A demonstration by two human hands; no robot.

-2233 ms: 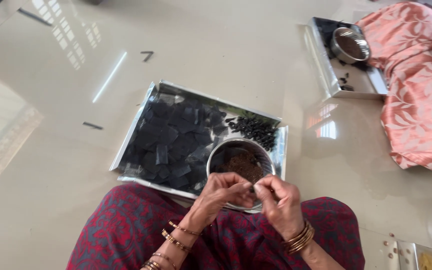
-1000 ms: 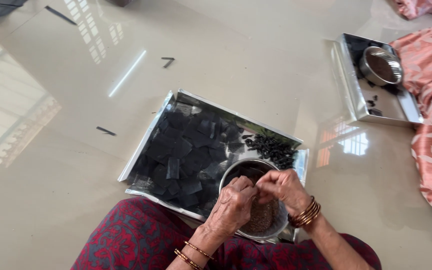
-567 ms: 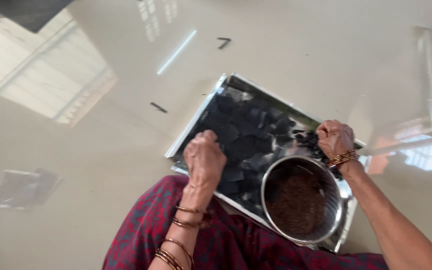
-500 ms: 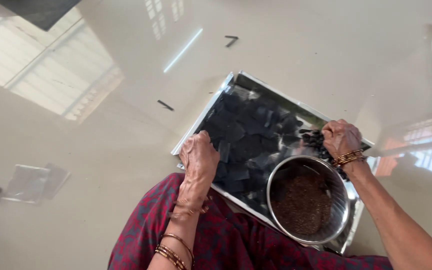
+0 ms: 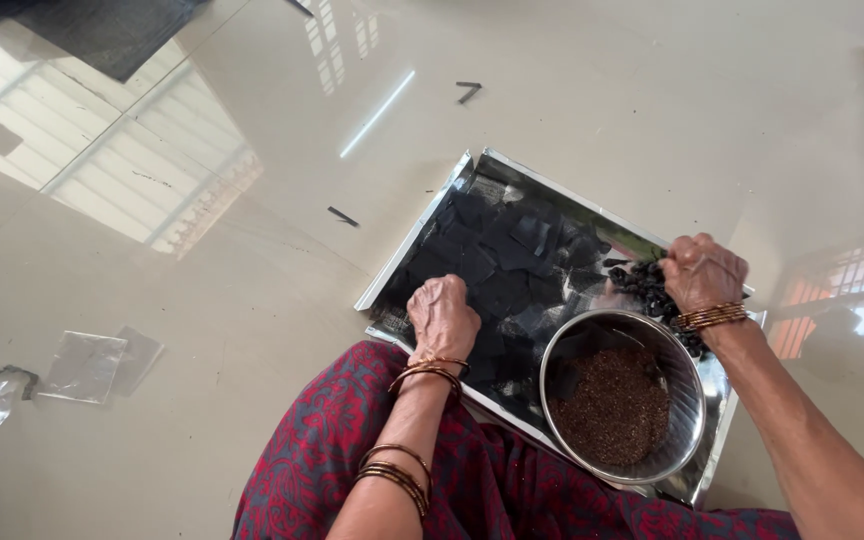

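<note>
black squares (image 5: 497,255): flat, spread in tray | dark beads (image 5: 652,290): heaped, tray's right edge

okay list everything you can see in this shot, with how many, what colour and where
Tray: one, shiny metal, on the floor ahead of the lap.
Black squares: many, black, spread over the tray.
Dark rolled pieces: a heap, black, at the tray's right edge.
Bowl: one, steel, holding brown grainy stuff, on the tray's near right.
Clear wrappers: a few, at floor left.
Bangles: several, golden, on both wrists.
Left hand: on the black squares.
Right hand: on the dark heap, grip unclear.
</note>
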